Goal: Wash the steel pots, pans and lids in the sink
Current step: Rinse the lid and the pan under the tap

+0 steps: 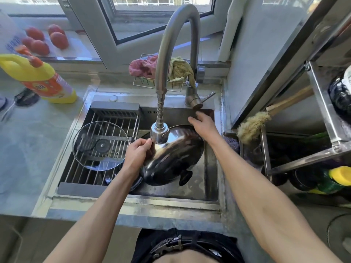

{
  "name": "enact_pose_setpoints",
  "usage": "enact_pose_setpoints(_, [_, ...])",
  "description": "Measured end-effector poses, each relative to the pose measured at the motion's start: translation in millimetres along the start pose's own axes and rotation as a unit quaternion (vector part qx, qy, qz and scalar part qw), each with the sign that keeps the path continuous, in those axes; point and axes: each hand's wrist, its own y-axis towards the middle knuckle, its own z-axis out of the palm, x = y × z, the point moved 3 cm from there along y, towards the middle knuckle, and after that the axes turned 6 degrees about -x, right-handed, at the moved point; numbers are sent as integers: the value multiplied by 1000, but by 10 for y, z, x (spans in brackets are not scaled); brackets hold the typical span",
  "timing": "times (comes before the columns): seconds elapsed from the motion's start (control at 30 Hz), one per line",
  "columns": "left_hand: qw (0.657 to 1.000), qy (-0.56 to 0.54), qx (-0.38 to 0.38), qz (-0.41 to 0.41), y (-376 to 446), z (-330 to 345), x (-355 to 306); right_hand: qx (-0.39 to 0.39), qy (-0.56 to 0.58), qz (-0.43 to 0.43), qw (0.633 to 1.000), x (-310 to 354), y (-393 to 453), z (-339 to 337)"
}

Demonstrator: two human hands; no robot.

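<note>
A steel pan point(171, 158) is tilted bottom-up in the sink point(210, 186), its dark handle point(185, 177) pointing toward me. My left hand point(136, 154) grips the pan's left rim, right below the faucet's spray head point(160, 133). Over the pan's far right edge, my right hand point(203, 124) reaches toward the faucet lever point(197, 103); what its fingers touch is hidden. A glass lid point(100, 146) lies on the wire rack point(95, 168) across the sink's left half. No water is visibly running.
A yellow detergent bottle point(41, 76) lies on the left counter, with tomatoes point(45, 40) on the sill behind. Cloths sit in a wire basket point(157, 73) behind the faucet. A brush point(252, 126) and a steel shelf point(322, 111) with sponges stand at the right.
</note>
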Motion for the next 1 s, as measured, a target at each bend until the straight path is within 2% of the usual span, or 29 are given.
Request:
enact_pose_setpoints(0.17, [1000, -12, 4, 14, -44, -41, -16, 71, -88, -54, 992, -75, -480, -52])
enact_pose_setpoints(0.3, [1000, -6, 10, 29, -27, -109, 8, 177, -252, -92, 947, -3, -786, -145])
enact_pose_setpoints(0.4, [998, 3, 37, 45, 1, -167, -8, 136, -276, -127, 943, 16, -884, -168])
enact_pose_setpoints(0.47, [992, 38, 90, 81, -6, -217, -41, 93, -274, -146, 946, -3, -904, -188])
enact_pose_setpoints(0.53, [968, 124, 181, 121, -71, -257, -45, 67, -304, -168, 936, -52, -957, -184])
enact_pose_setpoints(0.6, [923, 241, 239, 182, -139, -289, -47, 52, -336, -185, 922, -103, -1044, -152])
enact_pose_setpoints(0.7, [892, 292, 260, 227, -168, -303, -86, 34, -333, -209, 919, -131, -1155, -108])
enact_pose_setpoints(0.83, [904, 239, 211, 285, -177, -332, -181, -24, -324, -241, 915, -60, -1262, -120])
enact_pose_setpoints(0.9, [913, 231, 203, 267, -126, -346, -209, -15, -338, -238, 910, -56, -1310, -95])
enact_pose_setpoints(1.0, [921, 232, 212, 229, -60, -320, -233, 15, -320, -187, 929, -129, -1358, -47])
